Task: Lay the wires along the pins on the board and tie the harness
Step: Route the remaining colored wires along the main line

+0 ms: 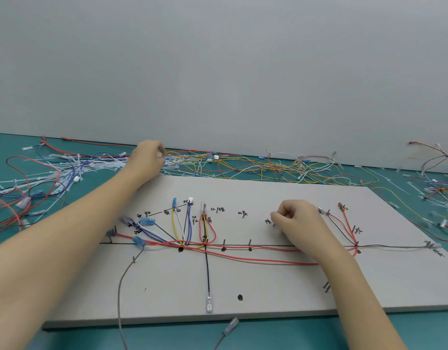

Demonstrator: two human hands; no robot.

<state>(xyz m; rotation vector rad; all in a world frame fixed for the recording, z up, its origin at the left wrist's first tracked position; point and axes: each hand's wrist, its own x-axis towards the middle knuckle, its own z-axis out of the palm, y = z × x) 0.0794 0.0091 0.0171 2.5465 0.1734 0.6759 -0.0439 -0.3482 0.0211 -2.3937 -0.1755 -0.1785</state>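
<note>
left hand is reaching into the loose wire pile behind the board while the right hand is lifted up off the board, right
Not quite. The left hand is indeed at the loose wire pile behind the board, but the right hand is not lifted: the head view shows it resting on the board, fingers curled, over the red wires.

right hand [297, 221]: fingertips curled under, contents unseen
board [268, 279] labels: too small to read
grey wire [120, 294]: cut off at bottom edge

Plain pale grey wall [217, 59] behind a teal-green tabletop [407, 329], soft even light.
</note>
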